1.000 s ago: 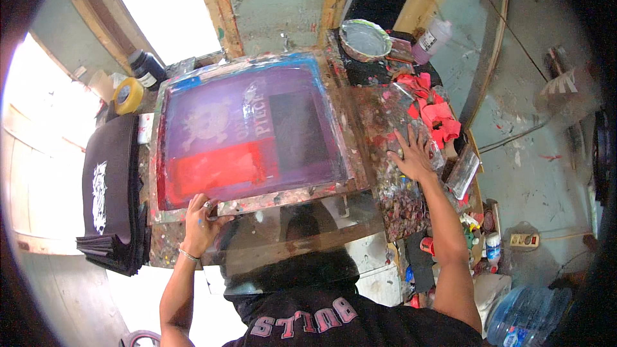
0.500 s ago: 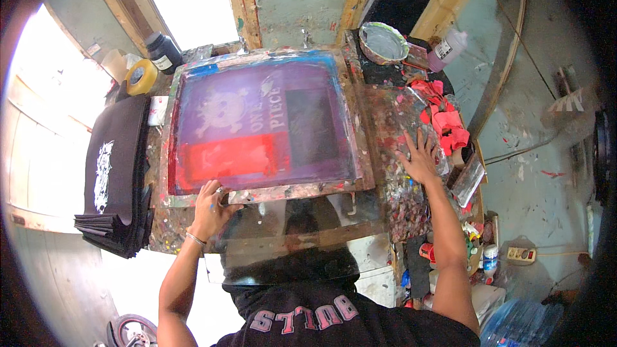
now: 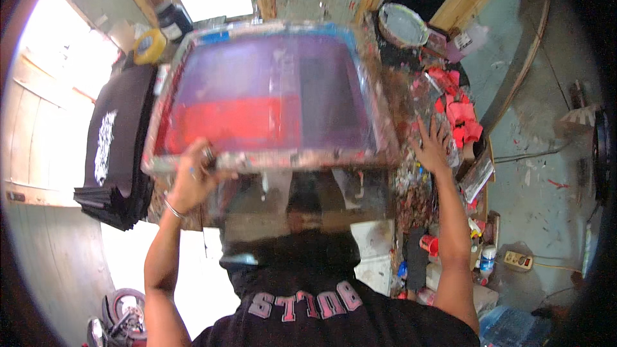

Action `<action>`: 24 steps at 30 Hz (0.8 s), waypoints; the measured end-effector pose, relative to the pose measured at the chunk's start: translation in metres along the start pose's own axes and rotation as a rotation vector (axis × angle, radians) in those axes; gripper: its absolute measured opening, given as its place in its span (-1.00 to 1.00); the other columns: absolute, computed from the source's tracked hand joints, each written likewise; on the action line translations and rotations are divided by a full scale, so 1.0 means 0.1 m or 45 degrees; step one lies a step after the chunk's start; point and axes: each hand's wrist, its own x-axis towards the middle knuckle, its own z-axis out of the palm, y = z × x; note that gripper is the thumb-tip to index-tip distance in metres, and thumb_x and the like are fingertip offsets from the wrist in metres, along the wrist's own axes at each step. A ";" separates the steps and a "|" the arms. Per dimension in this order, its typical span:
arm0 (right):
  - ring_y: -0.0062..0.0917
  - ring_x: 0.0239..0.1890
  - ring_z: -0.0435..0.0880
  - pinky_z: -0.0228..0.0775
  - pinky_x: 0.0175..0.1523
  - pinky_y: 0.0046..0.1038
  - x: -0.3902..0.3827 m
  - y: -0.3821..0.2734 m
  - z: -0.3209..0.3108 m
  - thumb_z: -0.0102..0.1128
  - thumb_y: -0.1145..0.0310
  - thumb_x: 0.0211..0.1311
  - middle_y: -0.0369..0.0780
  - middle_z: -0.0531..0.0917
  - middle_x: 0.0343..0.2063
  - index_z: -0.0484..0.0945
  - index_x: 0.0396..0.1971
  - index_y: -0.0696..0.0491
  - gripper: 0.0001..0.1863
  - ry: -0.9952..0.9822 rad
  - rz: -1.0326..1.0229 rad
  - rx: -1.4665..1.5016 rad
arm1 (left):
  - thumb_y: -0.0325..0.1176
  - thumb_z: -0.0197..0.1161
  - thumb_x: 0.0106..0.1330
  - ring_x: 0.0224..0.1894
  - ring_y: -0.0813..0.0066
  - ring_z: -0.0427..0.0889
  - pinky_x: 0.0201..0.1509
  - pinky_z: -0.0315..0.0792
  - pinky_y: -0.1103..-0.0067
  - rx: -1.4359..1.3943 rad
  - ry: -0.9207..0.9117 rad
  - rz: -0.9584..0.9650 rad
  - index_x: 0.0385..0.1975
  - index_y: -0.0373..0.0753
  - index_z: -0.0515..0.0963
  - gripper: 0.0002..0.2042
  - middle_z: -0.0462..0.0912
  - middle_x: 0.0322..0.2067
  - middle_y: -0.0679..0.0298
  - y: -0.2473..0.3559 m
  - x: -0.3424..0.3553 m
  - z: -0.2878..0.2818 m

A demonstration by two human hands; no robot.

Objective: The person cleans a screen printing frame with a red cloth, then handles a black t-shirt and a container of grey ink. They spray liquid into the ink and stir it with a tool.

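The left hand point(image 3: 195, 177), fingertips blurred, grips the near edge of a screen frame point(image 3: 308, 159) above a dark panel point(image 3: 276, 193), the right hand point(image 3: 432, 148) rests open, fingers splayed, on the paint-crusted table point(image 3: 416, 202), and the mesh point(image 3: 225, 77) design is smeared.

Left grip point(image 3: 194, 178) holds the framed screen point(image 3: 257, 93) (paint-smeared).

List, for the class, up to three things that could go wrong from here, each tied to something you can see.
1. Only the left hand grips the frame, left of the middle of its near edge, so it might twist or slip.
2. The red patch lies close to that hand; if wet, it could smear onto it.
3. The stack of black cloth sits close to the frame's left side, so a sideways knock might mark it.
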 end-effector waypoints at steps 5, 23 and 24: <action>0.21 0.50 -0.26 -0.50 0.45 0.30 0.03 0.02 0.02 -0.13 -0.31 0.35 -0.02 -0.15 0.52 -0.03 0.51 -0.34 -0.19 -0.097 0.039 -0.004 | -0.28 0.64 -0.09 -0.37 0.54 0.51 -0.30 0.43 0.54 0.172 -0.016 0.203 -0.24 -0.47 0.57 -0.50 0.60 -0.38 0.12 0.50 0.45 -0.71; 0.24 0.49 -0.22 -0.46 0.46 0.28 -0.06 -0.17 -0.15 -0.10 -0.31 0.35 0.00 -0.15 0.52 -0.02 0.51 -0.31 -0.18 -0.119 0.059 0.080 | -0.12 0.55 -0.09 -0.13 0.02 0.55 -0.07 0.44 0.25 0.328 -0.278 0.067 -0.27 -0.35 0.63 -0.52 0.52 -0.32 0.08 -0.27 -0.02 0.20; 0.23 0.49 -0.22 -0.46 0.46 0.28 -0.06 -0.18 -0.16 -0.11 -0.33 0.35 0.00 -0.15 0.52 -0.01 0.51 -0.31 -0.18 -0.124 0.070 0.089 | -0.13 0.55 -0.08 -0.12 0.03 0.54 -0.06 0.44 0.28 0.348 -0.284 0.043 -0.28 -0.34 0.62 -0.54 0.51 -0.30 0.09 -0.32 -0.03 0.26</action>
